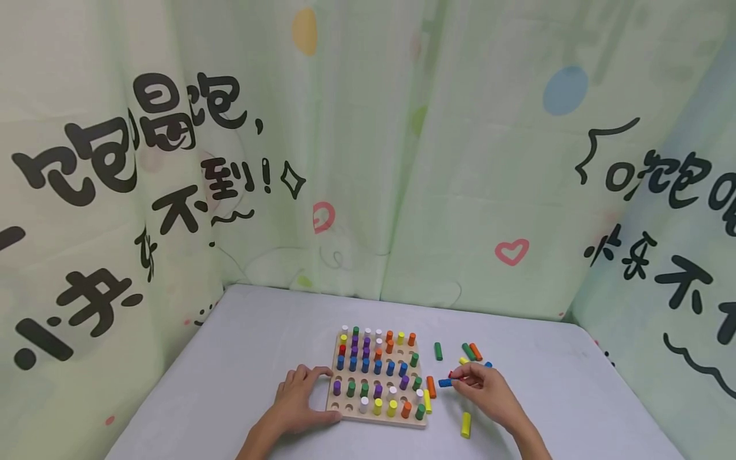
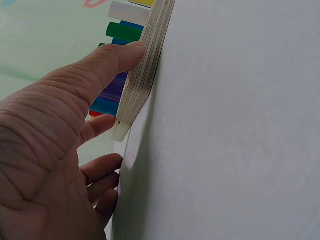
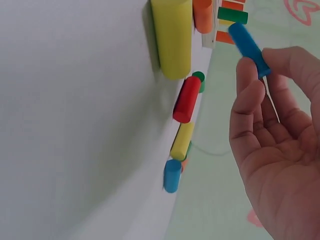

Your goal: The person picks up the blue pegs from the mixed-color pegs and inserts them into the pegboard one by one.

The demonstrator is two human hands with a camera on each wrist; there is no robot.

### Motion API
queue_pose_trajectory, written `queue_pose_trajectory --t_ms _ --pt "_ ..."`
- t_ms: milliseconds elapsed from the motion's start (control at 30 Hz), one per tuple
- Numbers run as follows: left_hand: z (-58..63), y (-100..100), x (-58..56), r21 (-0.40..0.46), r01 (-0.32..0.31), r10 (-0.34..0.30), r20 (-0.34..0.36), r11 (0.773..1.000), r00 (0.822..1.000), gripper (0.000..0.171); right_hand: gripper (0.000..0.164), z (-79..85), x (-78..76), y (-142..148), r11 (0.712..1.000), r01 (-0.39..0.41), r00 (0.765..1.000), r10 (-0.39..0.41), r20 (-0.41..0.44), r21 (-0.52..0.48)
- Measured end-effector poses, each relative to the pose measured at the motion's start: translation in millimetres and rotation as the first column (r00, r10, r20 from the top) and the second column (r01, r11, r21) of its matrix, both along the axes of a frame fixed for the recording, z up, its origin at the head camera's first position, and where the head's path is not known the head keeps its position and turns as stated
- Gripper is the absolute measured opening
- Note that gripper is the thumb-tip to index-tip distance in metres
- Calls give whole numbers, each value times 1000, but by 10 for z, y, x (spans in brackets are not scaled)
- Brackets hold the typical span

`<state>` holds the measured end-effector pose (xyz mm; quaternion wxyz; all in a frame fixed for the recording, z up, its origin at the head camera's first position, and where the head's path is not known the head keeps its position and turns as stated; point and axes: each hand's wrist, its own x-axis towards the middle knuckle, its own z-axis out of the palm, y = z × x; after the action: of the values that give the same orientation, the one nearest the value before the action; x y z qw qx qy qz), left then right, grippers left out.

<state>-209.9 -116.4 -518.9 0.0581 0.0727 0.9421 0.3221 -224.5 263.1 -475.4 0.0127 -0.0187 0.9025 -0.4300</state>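
A wooden pegboard [image 1: 379,420] stands on the white tabletop, with rows of coloured pegs upright in many of its holes. At its near left corner, my left hand [image 1: 296,406] touches the board's edges with thumb and index finger spread apart. Its other fingers hang loosely beside the board in the left wrist view. To the right of the board, my right hand [image 1: 485,390] pinches a blue peg [image 3: 248,49] between thumb and fingertips. The peg is tilted and held above the table, its free end pointing toward the board.
Loose pegs lie right of the board: an orange peg [image 1: 431,387] and a yellow peg [image 1: 427,401] close to its edge, another yellow peg [image 1: 466,425] nearer me, a green peg [image 1: 438,351] farther back, and a red peg [image 3: 187,100]. Printed curtains [image 1: 356,160] surround the table.
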Motion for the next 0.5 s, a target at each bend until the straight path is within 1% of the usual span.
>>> queue_pose_trajectory --t_ms 100,267,500 --pt "2 1 4 1 0 0 -5 1000 1000 80 13 -3 -22 -53 999 27 999 -28 -18 -18" --pt "-3 1 7 1 1 -1 -13 1000 1000 80 13 -12 -66 -135 998 47 998 -49 -32 -38" --pt "-20 11 1 6 -5 5 -6 1000 1000 80 15 -15 -103 -242 997 6 999 -10 -40 -81"
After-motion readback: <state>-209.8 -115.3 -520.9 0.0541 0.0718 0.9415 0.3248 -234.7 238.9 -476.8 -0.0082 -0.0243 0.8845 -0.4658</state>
